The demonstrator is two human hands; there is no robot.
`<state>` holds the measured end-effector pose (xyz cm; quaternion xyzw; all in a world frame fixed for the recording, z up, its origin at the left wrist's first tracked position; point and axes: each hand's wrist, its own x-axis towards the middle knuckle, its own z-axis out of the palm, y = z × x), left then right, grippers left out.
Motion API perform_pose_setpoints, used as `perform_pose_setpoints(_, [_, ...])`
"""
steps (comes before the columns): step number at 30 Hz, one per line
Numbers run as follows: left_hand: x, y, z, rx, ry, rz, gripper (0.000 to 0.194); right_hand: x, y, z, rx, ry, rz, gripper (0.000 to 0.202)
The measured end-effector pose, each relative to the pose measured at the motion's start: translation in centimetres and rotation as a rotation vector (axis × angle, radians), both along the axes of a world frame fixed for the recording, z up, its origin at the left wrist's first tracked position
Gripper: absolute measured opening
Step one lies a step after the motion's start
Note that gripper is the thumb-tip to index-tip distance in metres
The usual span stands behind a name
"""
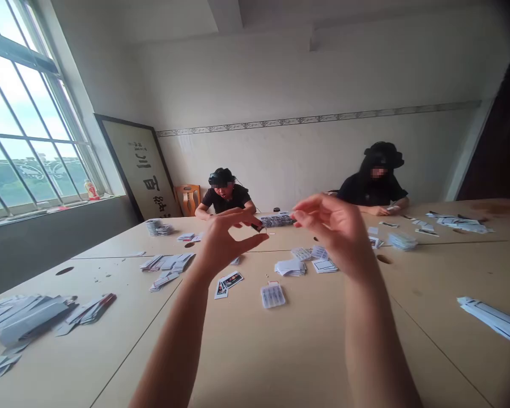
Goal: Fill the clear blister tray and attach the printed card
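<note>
Raised over the middle of the table, my left hand pinches a small dark object between thumb and fingers. A little to its right is my right hand, its thumb and index fingertips close together; anything between them is too small to make out. Below and between my hands, a clear compartment box lies on the table. Two printed cards lie to the left of the box. Behind it are white paper slips.
Stacks of paper cover the left side, and long white strips lie at the right edge. Clear boxes are stacked at the back right. Two people in black sit across the table. Dark round holes pierce the tabletop.
</note>
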<state>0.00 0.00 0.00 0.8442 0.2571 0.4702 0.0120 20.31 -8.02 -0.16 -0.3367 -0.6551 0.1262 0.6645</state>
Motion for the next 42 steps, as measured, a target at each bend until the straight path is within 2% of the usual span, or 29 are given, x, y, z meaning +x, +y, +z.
perform_pose_setpoints(4, [-0.1, -1.4, 0.0, 0.039, -0.037, 0.019, 0.022, -0.8, 0.4, -0.2, -0.106, -0.098, 0.051, 0.023])
perform_pose_setpoints(7, [-0.3, -1.5, -0.3, 0.056, -0.007, 0.026, 0.024, -1.6, 0.7, -0.3, -0.141, -0.145, 0.026, 0.026])
perform_pose_setpoints(11, [-0.7, -1.3, -0.4, -0.001, 0.093, 0.056, 0.025, -2.5, 1.7, -0.6, -0.177, -0.199, 0.055, 0.03])
perform_pose_setpoints(18, [-1.2, -1.5, -0.3, -0.003, 0.139, 0.109, 0.031, -3.6, 3.4, -1.4, -0.281, -0.179, 0.214, 0.037])
perform_pose_setpoints(25, [-1.8, -1.3, -0.4, 0.002, 0.148, 0.05, 0.023, -3.8, 3.7, -1.8, -0.305, -0.199, 0.225, 0.035])
perform_pose_setpoints(28, [-2.2, -1.8, -0.2, 0.0, 0.15, 0.03, 0.026, -3.6, 3.7, -1.7, -0.315, -0.192, 0.213, 0.035])
perform_pose_setpoints(33, [-2.6, -3.0, 0.0, -0.043, 0.138, -0.057, 0.036, -3.8, 4.1, -1.8, -0.302, 0.025, 0.342, 0.042])
perform_pose_setpoints(36, [-2.8, -3.5, 0.2, -0.096, 0.134, -0.135, 0.037, -4.0, 4.7, -2.1, -0.172, 0.217, 0.245, 0.03])
perform_pose_setpoints(39, [-3.1, -3.4, 0.3, -0.187, 0.164, -0.211, 0.038, -3.7, 5.5, -2.4, -0.039, 0.317, 0.074, 0.022])
perform_pose_setpoints(42, [-2.7, -2.2, -0.1, -0.286, 0.212, -0.285, 0.044, -2.8, 5.8, -2.5, 0.092, 0.341, -0.14, 0.023])
